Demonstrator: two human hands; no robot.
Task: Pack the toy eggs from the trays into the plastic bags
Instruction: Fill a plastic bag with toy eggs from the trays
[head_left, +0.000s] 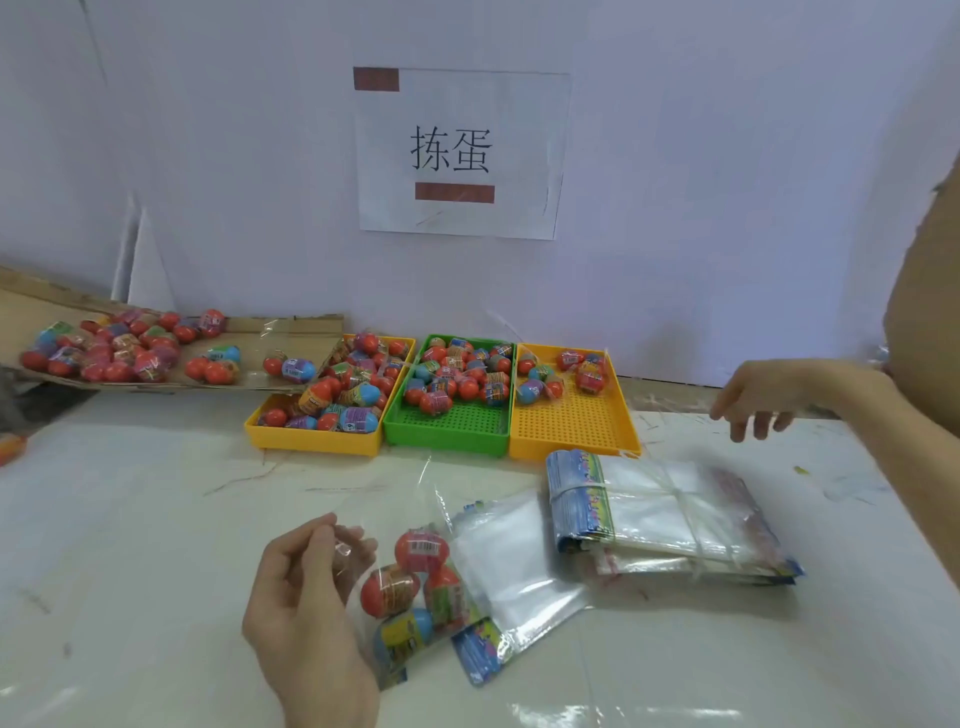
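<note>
White tabletop (130, 545) under your hands. Your left hand (306, 603) pinches the mouth of a clear bag (415, 582) holding four eggs; your right hand (758, 400), its grip loosely spread, hovers beside the trays (574, 421). You're mid-fill, it seems: next, grasp another egg.

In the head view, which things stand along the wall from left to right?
Cardboard sheet with bagged eggs → left yellow tray → green tray → right yellow tray → right hand.
</note>
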